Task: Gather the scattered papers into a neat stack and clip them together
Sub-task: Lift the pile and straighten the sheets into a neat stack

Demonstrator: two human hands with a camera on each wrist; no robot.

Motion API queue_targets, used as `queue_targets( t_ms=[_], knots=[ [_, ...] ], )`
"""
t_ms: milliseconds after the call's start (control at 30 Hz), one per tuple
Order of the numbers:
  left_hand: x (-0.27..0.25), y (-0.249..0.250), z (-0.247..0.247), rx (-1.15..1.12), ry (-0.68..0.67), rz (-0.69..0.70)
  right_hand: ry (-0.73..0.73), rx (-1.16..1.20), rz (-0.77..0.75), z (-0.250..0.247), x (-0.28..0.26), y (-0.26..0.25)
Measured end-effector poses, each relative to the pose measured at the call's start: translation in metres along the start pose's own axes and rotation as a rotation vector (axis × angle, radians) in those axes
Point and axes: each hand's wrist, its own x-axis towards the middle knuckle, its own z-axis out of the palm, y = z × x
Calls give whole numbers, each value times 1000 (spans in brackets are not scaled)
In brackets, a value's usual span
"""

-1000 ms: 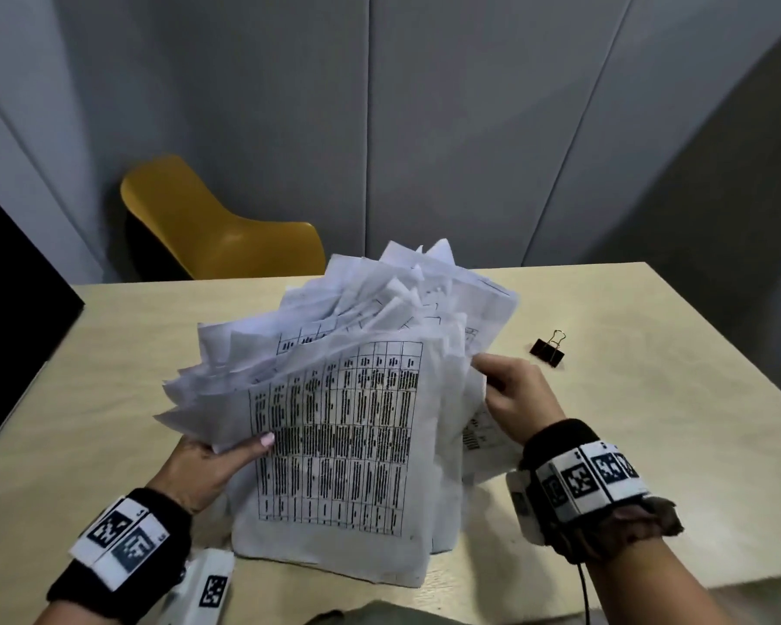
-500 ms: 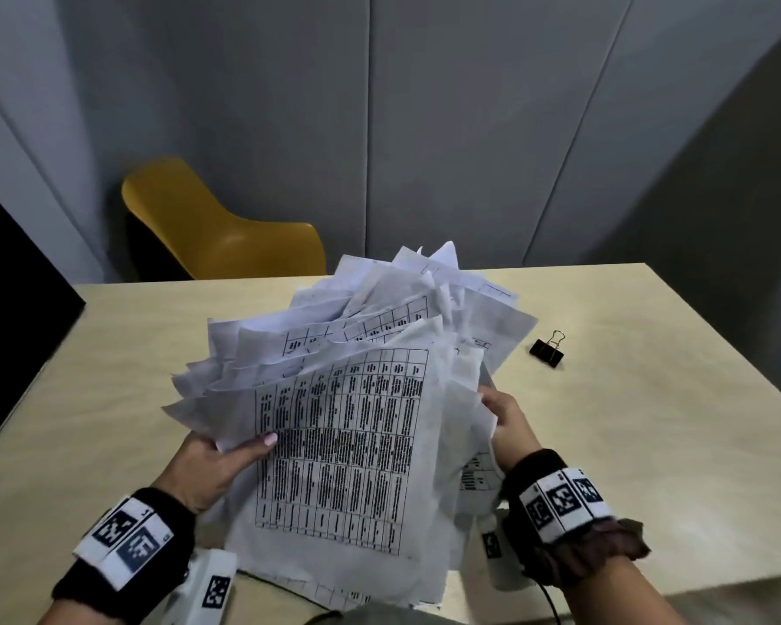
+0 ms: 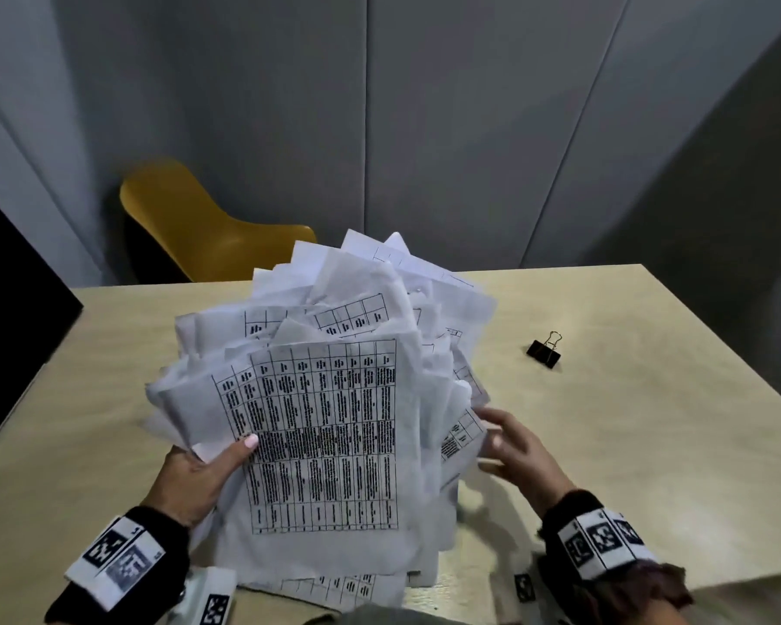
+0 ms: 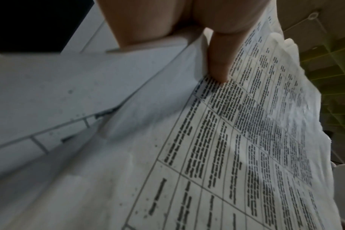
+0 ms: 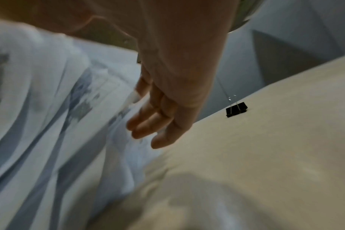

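A loose, uneven sheaf of printed papers (image 3: 325,426) stands on edge on the light wooden table (image 3: 650,399), fanned out at the top. My left hand (image 3: 199,475) grips its left edge, thumb pressed on the front sheet with the table of text (image 4: 246,140). My right hand (image 3: 510,448) is at the sheaf's right edge with fingers straight and spread, holding nothing; in the right wrist view the fingers (image 5: 148,124) brush the paper edges (image 5: 59,109). A black binder clip (image 3: 544,352) lies on the table to the right, beyond my right hand (image 5: 236,109).
A yellow chair (image 3: 199,232) stands behind the table's far edge. Grey wall panels rise behind it. A dark panel (image 3: 14,286) borders the table on the left. Bare tabletop lies around the clip.
My right hand let go of the sheaf's right edge and opened, drawing slightly down and right. The papers shifted and fanned a little; the left hand kept its grip.
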Motion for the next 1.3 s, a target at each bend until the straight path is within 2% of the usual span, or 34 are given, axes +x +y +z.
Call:
queue_targets(
  t_ms=[67,200,300,367,433,500,600,667,767,867,967,1100,1200,1300],
  knots=[
    [-2,3,1,-22,0,-14,-66,-138,22,8,-7,11],
    [-14,27,13,-9,17,40,162,-177,-69,33,3,14],
    [-10,34,15,-49,62,134,299,-176,-275,43,11,-21],
    [-3,34,11,-29,42,235,311,-134,-432,45,11,-45],
    [0,33,7,-47,16,350,307,-133,-500,42,11,-56],
    [-3,28,8,-69,-35,314,299,-163,-475,41,11,-51],
    [-4,7,11,-97,-169,146,290,-302,-414,43,10,-30],
    [2,-2,11,-133,-181,74,278,-333,-391,43,10,-21],
    [8,-4,14,-167,-153,88,286,-305,-422,40,8,-16],
    [11,-7,13,-189,-126,98,394,-365,-456,31,11,-16],
    [17,-13,8,-245,-199,87,443,-495,-477,21,21,-20],
    [22,-16,8,-212,-245,90,523,-621,-559,13,34,-31],
    [23,-15,7,-226,-284,129,558,-626,-499,11,44,-37],
    [22,-13,4,-163,-266,165,540,-543,-403,9,48,-38]
  ],
)
